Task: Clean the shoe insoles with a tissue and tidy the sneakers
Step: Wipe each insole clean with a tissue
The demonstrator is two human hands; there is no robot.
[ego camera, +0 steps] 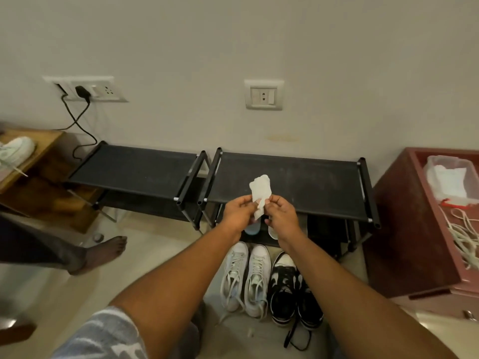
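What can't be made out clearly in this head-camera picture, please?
- Head view: two pale pieces, perhaps insoles, mostly hidden behind the left hand and right hand pinching the tissue.
- Head view: rightmost black-and-white sneaker, partly covered by the right forearm.
- Head view: white sneaker, cut by the left edge.
- Head view: plastic tub, contents blurred.

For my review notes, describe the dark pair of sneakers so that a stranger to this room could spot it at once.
Find the right-hand black shoe rack against the wall. On the floor before it stand two pairs side by side. The black-and-white sneakers are the right pair, beside the white sneakers; they alone have dark uppers and a black lace trailing loose.
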